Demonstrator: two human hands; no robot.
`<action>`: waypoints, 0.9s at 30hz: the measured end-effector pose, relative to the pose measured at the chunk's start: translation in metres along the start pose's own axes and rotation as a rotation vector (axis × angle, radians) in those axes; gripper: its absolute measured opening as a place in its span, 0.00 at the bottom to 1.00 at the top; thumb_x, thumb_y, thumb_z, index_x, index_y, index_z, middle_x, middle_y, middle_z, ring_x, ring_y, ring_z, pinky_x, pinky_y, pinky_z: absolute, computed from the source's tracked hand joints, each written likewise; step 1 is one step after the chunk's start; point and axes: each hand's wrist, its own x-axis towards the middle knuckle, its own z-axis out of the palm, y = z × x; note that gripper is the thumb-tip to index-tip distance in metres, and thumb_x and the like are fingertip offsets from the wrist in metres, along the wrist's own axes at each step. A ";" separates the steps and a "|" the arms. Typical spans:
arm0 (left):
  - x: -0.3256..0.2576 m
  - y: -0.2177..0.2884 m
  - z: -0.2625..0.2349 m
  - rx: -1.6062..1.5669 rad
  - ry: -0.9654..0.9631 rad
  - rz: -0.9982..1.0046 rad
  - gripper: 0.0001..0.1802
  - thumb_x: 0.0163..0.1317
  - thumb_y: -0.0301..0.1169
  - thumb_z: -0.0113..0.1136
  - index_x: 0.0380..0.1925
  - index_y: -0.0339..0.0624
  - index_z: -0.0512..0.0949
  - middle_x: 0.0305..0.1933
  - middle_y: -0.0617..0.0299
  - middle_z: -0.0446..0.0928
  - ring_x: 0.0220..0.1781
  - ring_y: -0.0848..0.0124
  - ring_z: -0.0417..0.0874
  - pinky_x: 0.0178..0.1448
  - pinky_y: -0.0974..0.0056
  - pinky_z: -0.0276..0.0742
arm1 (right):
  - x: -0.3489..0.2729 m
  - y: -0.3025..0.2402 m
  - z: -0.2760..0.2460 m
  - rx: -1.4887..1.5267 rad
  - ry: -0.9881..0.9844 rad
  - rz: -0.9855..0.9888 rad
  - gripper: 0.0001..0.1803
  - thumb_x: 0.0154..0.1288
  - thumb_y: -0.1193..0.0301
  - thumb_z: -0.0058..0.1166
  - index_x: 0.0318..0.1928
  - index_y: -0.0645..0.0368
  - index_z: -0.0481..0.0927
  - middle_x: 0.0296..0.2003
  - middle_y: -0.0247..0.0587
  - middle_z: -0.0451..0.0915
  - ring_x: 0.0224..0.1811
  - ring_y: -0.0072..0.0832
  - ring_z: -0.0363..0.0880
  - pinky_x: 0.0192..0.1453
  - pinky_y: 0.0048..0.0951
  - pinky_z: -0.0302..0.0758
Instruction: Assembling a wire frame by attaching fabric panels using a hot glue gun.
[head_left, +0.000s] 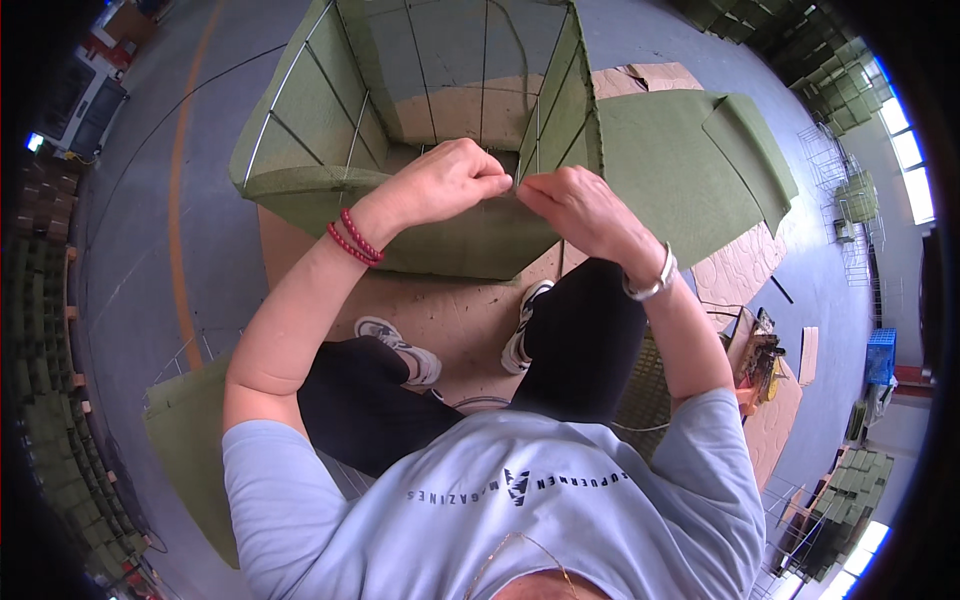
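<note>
A box of green fabric [455, 240] over a thin wire frame [300, 143] stands in front of me, its top side uncovered. Both of my hands meet above its near edge, fingertips almost touching. My left hand [450, 183] is closed in a pinch, with red bead bracelets [352, 240] on the wrist. Likewise pinched, my right hand [585, 208] wears a pale wristband [655, 276]. Whatever lies between the fingers is too small to make out. A flat green fabric panel [680, 165] extends from the right of the box.
Cardboard sheets [470, 350] lie under the box and my feet. Tools [760, 360] sit at the right beside a perforated crate [645, 390]. More green fabric [190, 440] is at my left. Stacked green bundles [45, 400] line the left side; wire frames [835, 180] stand far right.
</note>
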 end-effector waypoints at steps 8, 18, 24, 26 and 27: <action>-0.061 -0.007 0.021 -0.040 1.098 0.361 0.10 0.69 0.28 0.58 0.45 0.35 0.83 0.44 0.54 0.83 0.47 0.65 0.84 0.51 0.66 0.78 | -0.010 -0.003 0.048 -0.233 0.684 -0.470 0.15 0.64 0.73 0.58 0.50 0.66 0.77 0.49 0.50 0.82 0.52 0.45 0.81 0.60 0.43 0.76; -0.072 -0.045 0.047 0.590 0.899 0.427 0.23 0.52 0.20 0.69 0.51 0.35 0.81 0.52 0.55 0.80 0.53 0.57 0.81 0.57 0.55 0.81 | 0.014 -0.025 0.077 -0.274 0.565 -0.364 0.08 0.64 0.69 0.59 0.39 0.59 0.75 0.29 0.39 0.77 0.34 0.36 0.80 0.41 0.37 0.76; -0.060 -0.040 0.021 0.381 0.767 0.420 0.11 0.51 0.20 0.70 0.36 0.37 0.83 0.34 0.59 0.83 0.36 0.62 0.84 0.40 0.61 0.82 | 0.018 -0.027 0.059 -0.168 0.440 -0.253 0.12 0.66 0.64 0.59 0.28 0.56 0.76 0.22 0.40 0.79 0.27 0.40 0.81 0.29 0.40 0.75; -0.056 -0.036 0.020 0.402 0.715 0.368 0.06 0.55 0.25 0.69 0.32 0.38 0.82 0.31 0.58 0.83 0.33 0.62 0.84 0.35 0.60 0.79 | 0.019 -0.016 0.051 -0.176 0.410 -0.293 0.12 0.67 0.65 0.59 0.28 0.56 0.76 0.22 0.40 0.79 0.26 0.40 0.81 0.29 0.40 0.75; -0.050 -0.031 0.023 0.402 0.719 0.371 0.06 0.55 0.25 0.69 0.32 0.38 0.82 0.31 0.58 0.83 0.33 0.62 0.84 0.35 0.60 0.79 | 0.019 -0.007 0.046 -0.184 0.383 -0.326 0.11 0.67 0.65 0.59 0.29 0.55 0.77 0.21 0.40 0.79 0.26 0.41 0.81 0.29 0.40 0.75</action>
